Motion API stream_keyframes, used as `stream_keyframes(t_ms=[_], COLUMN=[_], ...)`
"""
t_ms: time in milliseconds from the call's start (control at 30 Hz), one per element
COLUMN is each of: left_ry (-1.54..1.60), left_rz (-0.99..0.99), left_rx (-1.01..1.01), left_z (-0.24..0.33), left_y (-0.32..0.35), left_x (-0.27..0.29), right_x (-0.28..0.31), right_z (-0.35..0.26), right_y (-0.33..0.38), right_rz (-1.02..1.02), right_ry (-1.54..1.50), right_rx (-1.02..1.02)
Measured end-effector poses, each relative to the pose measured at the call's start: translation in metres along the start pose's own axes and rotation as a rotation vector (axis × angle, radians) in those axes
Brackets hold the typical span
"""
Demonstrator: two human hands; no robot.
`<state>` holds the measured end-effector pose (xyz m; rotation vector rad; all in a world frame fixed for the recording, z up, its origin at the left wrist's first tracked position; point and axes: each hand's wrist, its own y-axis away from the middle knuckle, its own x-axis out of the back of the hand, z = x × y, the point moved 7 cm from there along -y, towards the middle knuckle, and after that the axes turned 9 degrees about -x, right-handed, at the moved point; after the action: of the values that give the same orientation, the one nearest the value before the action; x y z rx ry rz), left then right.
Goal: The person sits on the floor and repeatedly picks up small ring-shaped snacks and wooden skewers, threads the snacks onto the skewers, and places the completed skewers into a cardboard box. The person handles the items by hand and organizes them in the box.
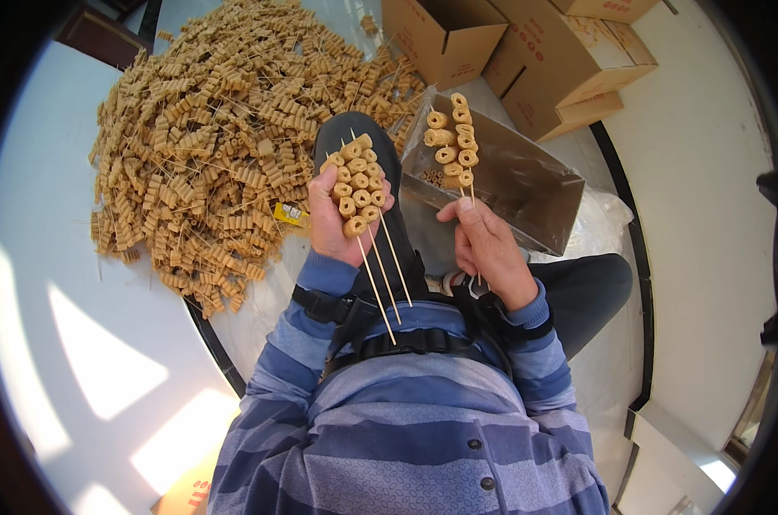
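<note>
Several skewers of rolled, tan food pieces [360,182] are bunched in my left hand [326,216], which is closed around the rolls above my thigh. Their bare wooden sticks point down toward my waist. My right hand [489,245] pinches the sticks of more skewers with tan rolls [464,142]. These rolls stand up above my fingertips, in two rows side by side, over the near end of an open cardboard box [526,184]. That box is lined with clear plastic, and a few skewers [436,177] lie inside its left end.
A large heap of similar skewers [234,129] covers the floor at the far left, with a small yellow packet [291,214] at its edge. Cardboard cartons [547,60] stand at the far right. Crumpled clear plastic [602,216] lies beside the lined box.
</note>
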<state>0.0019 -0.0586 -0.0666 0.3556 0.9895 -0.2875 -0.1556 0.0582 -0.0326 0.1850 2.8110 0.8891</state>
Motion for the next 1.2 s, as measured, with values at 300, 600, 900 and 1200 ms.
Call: stream_keyframes(t_ms=[300, 600, 900, 1200], left_ry=[0.056, 0.125, 0.07, -0.073], left_rz=[0.011, -0.073, -0.045, -0.164], left_rx=[-0.029, 0.103, 0.133, 0.086], left_z=[-0.003, -0.008, -0.015, -0.009], left_y=[0.005, 0.011, 0.007, 0.004], left_x=[-0.022, -0.037, -0.023, -0.013], right_x=[-0.036, -0.04, -0.028, -0.045], right_z=[0.004, 0.002, -0.004, 0.017], right_y=[0.009, 0.007, -0.006, -0.003], right_rz=[-0.285, -0.307, 0.114, -0.233], right_ry=[-0.227, -0.181, 0.443, 0.251], right_rx=[-0.16, -0.172, 0.201, -0.067])
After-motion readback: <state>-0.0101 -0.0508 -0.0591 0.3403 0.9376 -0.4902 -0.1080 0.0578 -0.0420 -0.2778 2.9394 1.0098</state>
